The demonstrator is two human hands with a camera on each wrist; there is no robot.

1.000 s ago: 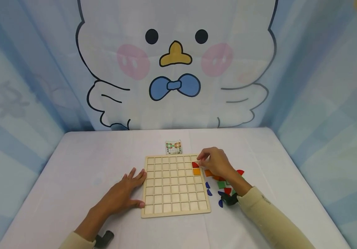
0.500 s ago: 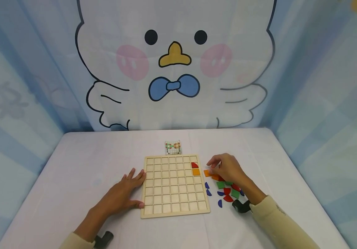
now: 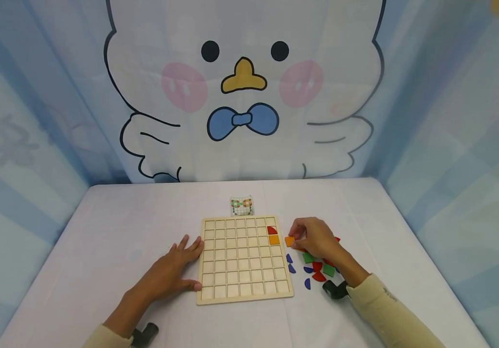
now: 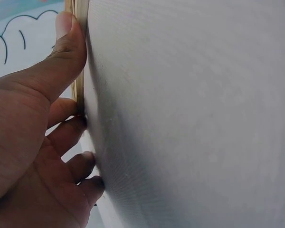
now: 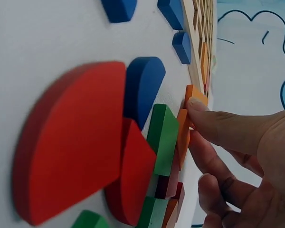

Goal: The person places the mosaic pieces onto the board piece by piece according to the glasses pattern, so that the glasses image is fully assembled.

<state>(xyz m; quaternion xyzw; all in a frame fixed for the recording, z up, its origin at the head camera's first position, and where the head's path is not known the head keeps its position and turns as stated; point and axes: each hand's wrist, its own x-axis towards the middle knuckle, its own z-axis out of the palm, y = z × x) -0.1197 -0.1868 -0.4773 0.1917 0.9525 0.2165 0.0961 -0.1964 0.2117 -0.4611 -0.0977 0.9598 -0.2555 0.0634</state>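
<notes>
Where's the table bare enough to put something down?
Bare tabletop lies left of the left hand, either side of the picture card, and in front of the grid board. Crowded: right of the board, where loose colored pieces lie by the right hand.

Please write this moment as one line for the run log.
left hand: touches left edge of wooden grid board | right hand: touches loose orange tile | in board: red piece, orange square
</notes>
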